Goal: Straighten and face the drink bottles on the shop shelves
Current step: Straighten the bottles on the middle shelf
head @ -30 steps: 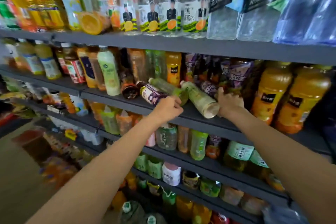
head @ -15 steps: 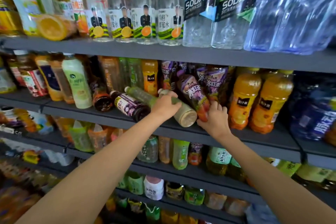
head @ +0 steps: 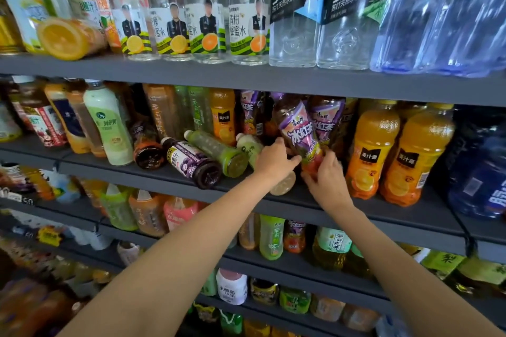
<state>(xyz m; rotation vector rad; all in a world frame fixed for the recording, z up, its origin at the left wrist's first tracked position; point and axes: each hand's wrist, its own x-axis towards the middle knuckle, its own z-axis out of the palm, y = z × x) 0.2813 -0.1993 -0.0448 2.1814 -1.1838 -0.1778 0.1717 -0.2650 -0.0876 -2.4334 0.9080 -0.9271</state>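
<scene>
On the middle shelf (head: 137, 175) a pale green bottle (head: 249, 146) lies on its side, base toward me. My left hand (head: 273, 159) lies over it with fingers curled round its body. Just to the right, a purple-labelled iced tea bottle (head: 297, 131) leans leftward, and my right hand (head: 325, 176) grips its lower end. Further left on the same shelf, a green bottle (head: 216, 150), a dark grape juice bottle (head: 191, 163) and a brown bottle (head: 149, 152) also lie on their sides.
Upright orange juice bottles (head: 375, 150) stand right of my right hand, with blue water jugs (head: 482, 172) beyond. The top shelf carries clear soda bottles (head: 293, 16) and a toppled orange bottle (head: 67, 38). Lower shelves hold more drinks.
My left hand moved from the shelf edge onto the pale lying bottle. My right hand left that bottle's far side, took the purple iced tea bottle and drew it forward, tilted.
</scene>
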